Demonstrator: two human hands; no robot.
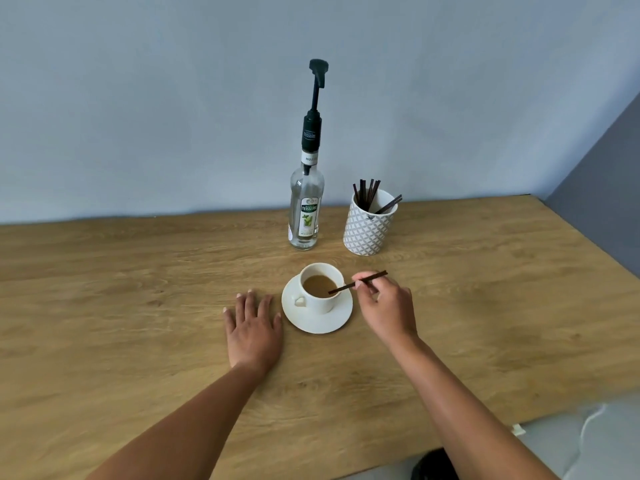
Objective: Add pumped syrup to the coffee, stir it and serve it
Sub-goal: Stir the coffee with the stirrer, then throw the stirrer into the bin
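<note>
On my feed the cup (323,304) and saucer (317,323) are plain white, the coffee (317,284) milky tan, the stirrer (346,286) dark brown. The bottle (306,185) is clear glass with a green-and-white label (308,220) and black pump (311,133); the holder (367,232) wears a grey-on-white diamond lattice. The table (138,289) shows honey wood grain.

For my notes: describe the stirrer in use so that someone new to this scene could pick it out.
On the wooden table, in front of the syrup bottle, a white cup of coffee sits on a saucer. The stirrer is the thin dark stick pinched by the right hand, its lower end in the coffee. Unlike the sticks standing in the patterned holder, it slants alone.
</note>
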